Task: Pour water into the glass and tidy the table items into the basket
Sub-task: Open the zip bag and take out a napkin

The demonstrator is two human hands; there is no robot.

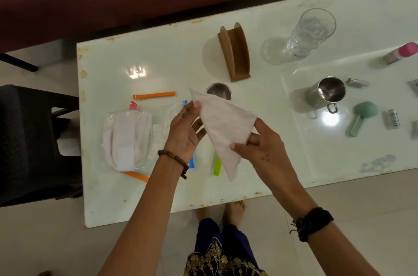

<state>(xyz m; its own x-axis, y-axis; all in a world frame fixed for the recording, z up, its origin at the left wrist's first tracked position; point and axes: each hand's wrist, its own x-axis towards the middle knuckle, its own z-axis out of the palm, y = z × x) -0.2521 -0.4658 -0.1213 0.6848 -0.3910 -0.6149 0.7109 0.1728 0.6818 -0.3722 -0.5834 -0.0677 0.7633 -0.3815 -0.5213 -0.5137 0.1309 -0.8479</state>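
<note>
Both hands hold a white tissue [222, 126] above the table [158, 60] (folded into a triangle). The left hand [184, 133] pinches its top edge. The right hand [260, 146] grips its lower side.

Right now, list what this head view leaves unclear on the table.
- Small steel cup: near side hidden behind the napkin.
- Blue strip and green strip: mostly covered by left hand and napkin.
- Items at the right edge: cut off.
- Small cylinder: label too small to read.
</note>
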